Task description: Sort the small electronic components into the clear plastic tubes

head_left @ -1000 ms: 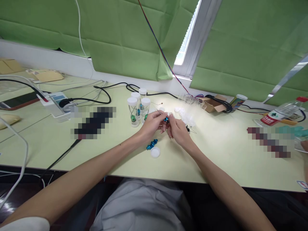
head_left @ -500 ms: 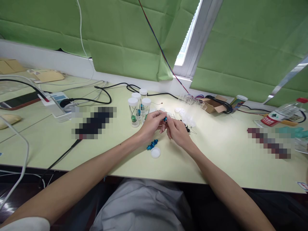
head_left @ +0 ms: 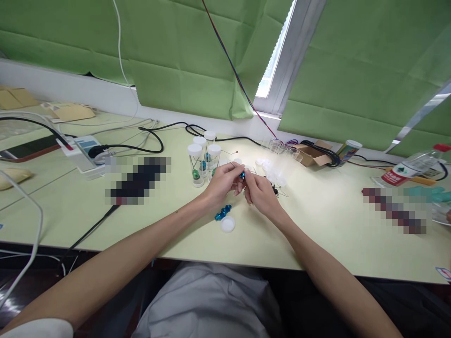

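Observation:
My left hand [head_left: 225, 182] and my right hand [head_left: 260, 188] meet above the table, fingers closed in a pinch. Between their fingertips is a small shiny blue metallic piece [head_left: 242, 175], mostly covered by the fingers. A thin wire sticks out up and left near my left thumb. Just below the hands, several more blue metallic pieces [head_left: 223, 212] lie in a row. A round white lid [head_left: 228, 224] rests beside them, nearer the table edge. Left of my left hand stand several clear tubes with white caps [head_left: 195, 151]; green and blue pieces with wires show inside.
Black wired parts [head_left: 275, 190] and white lids [head_left: 278, 178] lie right of my hands. Behind are clear tubes [head_left: 280, 146] and an open cardboard box [head_left: 313, 154]. A power strip [head_left: 82, 152] stands left, a plastic bottle [head_left: 410, 166] lies right. Cables cross the back.
Almost nothing differs: both hands stay together around the blue piece, with at most a tiny shift of the fingers. The things on the table lie as before.

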### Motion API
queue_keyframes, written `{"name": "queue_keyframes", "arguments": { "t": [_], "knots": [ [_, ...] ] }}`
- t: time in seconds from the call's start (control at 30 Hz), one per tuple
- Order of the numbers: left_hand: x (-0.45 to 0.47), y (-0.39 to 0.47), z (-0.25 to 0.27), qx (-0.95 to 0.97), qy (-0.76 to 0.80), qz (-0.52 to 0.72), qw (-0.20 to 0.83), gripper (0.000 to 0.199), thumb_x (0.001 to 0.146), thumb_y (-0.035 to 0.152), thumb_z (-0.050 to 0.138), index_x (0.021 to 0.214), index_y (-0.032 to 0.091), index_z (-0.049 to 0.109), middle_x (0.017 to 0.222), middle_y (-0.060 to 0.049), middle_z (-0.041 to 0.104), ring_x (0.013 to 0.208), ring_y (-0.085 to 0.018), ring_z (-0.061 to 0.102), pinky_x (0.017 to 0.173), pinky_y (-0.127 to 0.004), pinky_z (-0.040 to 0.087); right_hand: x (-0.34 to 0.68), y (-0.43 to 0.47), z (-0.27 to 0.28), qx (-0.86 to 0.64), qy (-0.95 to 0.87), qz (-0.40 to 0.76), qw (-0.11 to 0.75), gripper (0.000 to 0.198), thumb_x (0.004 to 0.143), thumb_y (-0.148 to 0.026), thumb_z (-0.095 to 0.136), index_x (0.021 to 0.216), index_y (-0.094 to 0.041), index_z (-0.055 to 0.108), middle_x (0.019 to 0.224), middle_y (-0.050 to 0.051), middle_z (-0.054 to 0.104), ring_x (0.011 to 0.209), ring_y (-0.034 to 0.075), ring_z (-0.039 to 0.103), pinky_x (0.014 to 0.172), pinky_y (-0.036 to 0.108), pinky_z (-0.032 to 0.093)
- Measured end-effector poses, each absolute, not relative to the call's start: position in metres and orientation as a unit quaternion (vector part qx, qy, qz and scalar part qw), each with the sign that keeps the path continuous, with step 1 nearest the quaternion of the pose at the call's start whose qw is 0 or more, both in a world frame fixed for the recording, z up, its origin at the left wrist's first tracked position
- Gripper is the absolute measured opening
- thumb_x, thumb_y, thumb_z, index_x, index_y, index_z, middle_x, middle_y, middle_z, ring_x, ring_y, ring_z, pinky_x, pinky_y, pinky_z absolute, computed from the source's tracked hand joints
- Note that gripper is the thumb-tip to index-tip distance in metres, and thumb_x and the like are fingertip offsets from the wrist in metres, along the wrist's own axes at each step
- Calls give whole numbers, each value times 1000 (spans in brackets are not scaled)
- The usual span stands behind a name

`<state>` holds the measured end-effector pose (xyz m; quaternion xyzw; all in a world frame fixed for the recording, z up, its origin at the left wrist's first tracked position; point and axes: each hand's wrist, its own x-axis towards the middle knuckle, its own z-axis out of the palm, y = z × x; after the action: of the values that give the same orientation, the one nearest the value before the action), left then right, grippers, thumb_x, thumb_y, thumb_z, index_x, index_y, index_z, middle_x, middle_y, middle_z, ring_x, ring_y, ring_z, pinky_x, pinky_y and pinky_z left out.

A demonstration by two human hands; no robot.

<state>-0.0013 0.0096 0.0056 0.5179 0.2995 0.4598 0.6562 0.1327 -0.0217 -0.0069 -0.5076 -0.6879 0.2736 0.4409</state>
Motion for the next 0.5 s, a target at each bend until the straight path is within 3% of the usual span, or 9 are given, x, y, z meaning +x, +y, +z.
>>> {"name": "queue_keyframes", "arguments": {
  "t": [0.2, 0.5],
  "knots": [
    [-2, 10, 7, 521, 299, 459, 655, 27, 83, 34, 69, 69, 16, 54, 57, 1, 52, 43, -7, 47, 44, -22, 36, 132, -23, -6, -484, -703, 278, 441, 54, 100, -58, 33, 68, -21, 56, 44, -3, 53, 50, 14, 54, 62, 25, 43],
    [-3, 13, 5, 527, 287, 446, 664, 26, 83, 33, 68, 70, 17, 54, 56, 2, 51, 43, -7, 47, 45, -22, 36, 133, -21, -7, -497, -700, 272, 434, 59, 100, -61, 29, 63, -22, 53, 45, -2, 55, 51, 15, 56, 65, 27, 45]
  ]
}}
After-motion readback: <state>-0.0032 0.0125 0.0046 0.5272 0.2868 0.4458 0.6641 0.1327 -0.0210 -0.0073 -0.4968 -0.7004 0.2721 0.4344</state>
